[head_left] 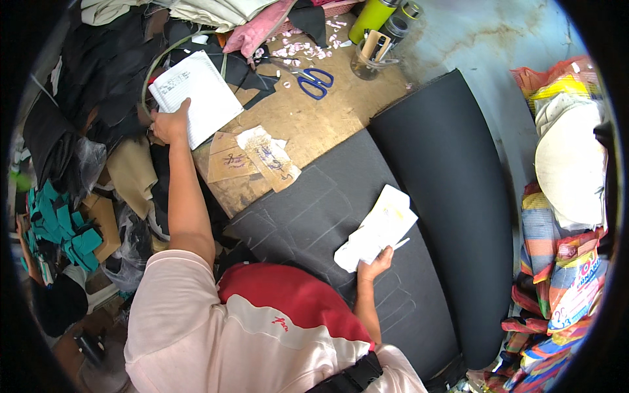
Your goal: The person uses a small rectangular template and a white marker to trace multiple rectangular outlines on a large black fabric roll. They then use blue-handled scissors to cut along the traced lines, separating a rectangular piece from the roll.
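My left hand [171, 124] grips the lower left edge of a lined notebook [203, 92] with handwriting on its page, thumb on top. The notebook is over the table's far left corner, beside dark fabric. My right hand [375, 264] is closed on a crumpled white paper [380, 226] with faint marks, above dark grey material. A thin white stick [402, 243] juts out beside the fingers; I cannot make out what it is. The dark sheet [314, 190] under the paper bears pale chalk lines.
Blue-handled scissors [314, 84] and marked brown card pieces [262, 160] lie on the wooden table [327, 124]. A cup of pens [372, 60] and a green bottle [373, 19] stand at the back. A black roll [452, 209] lies right; colourful sacks [557, 262] sit beyond it.
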Demonstrator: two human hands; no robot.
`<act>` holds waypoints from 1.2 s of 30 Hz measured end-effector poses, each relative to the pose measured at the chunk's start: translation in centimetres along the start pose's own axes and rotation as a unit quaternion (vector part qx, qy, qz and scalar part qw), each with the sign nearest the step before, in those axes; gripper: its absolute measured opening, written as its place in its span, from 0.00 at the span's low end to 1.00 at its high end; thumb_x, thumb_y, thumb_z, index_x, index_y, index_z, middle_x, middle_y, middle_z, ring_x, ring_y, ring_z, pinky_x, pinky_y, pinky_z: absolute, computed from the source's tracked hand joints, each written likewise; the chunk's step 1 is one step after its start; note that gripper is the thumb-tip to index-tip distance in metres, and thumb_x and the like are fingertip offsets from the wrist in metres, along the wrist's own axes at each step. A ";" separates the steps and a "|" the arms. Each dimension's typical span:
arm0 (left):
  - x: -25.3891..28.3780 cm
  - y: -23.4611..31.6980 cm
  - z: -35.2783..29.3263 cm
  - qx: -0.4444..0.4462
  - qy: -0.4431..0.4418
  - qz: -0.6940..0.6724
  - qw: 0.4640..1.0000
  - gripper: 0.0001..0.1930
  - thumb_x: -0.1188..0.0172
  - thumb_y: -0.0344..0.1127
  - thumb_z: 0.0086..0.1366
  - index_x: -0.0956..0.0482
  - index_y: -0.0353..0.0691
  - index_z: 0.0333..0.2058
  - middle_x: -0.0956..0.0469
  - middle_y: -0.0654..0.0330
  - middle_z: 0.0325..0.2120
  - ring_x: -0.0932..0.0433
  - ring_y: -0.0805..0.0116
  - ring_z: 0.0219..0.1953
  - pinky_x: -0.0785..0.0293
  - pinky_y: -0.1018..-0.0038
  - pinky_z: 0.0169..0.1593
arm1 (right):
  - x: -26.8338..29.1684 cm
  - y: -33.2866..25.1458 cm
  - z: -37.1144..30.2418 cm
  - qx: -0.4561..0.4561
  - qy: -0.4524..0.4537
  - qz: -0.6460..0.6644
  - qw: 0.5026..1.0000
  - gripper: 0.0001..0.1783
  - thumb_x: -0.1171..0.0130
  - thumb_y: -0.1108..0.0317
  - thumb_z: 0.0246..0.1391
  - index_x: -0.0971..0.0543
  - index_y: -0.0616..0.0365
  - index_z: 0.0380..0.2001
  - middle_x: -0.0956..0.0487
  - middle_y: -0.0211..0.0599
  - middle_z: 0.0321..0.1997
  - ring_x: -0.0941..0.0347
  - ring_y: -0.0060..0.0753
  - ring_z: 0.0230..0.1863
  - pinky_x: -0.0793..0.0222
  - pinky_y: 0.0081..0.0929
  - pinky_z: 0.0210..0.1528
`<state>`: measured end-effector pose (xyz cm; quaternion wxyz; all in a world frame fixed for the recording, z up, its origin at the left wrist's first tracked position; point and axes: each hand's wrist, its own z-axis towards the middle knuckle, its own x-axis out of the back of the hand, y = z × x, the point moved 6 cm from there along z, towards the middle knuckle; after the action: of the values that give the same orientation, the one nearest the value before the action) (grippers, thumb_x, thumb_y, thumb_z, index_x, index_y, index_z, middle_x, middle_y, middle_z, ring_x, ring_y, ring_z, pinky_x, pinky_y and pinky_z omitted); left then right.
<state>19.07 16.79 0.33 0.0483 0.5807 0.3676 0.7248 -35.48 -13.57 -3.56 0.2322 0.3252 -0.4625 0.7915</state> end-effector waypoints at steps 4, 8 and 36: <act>-0.5 -0.2 1.0 -0.058 -0.077 -0.188 0.977 0.37 0.29 0.40 0.44 0.34 0.31 0.51 0.23 0.46 0.37 0.22 0.51 0.36 0.27 0.61 0.44 | 0.1 0.0 0.0 0.005 0.007 -0.001 1.000 0.15 0.40 0.66 0.45 0.32 0.62 0.31 0.28 0.42 0.29 0.28 0.44 0.29 0.33 0.35 0.30; 0.3 1.7 -1.6 -0.010 -0.243 -0.558 0.793 0.21 0.39 0.18 0.51 0.30 0.33 0.45 0.23 0.52 0.39 0.22 0.62 0.39 0.24 0.68 0.43 | 0.0 0.0 0.1 0.014 0.003 -0.021 1.000 0.16 0.38 0.65 0.44 0.32 0.63 0.31 0.27 0.43 0.30 0.27 0.46 0.31 0.33 0.37 0.31; 0.7 6.6 -18.5 -0.216 -0.459 -0.325 0.798 0.40 0.28 0.37 0.44 0.37 0.23 0.52 0.30 0.44 0.48 0.30 0.56 0.51 0.36 0.67 0.56 | -1.9 -5.9 2.9 -0.293 -0.140 0.343 0.882 0.11 0.44 0.77 0.49 0.26 0.66 0.38 0.22 0.34 0.37 0.26 0.24 0.38 0.31 0.21 0.40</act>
<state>4.94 3.53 3.70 0.5681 0.6665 0.3034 0.3754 -29.33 -13.48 -0.48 -0.0363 0.1709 -0.7833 0.5966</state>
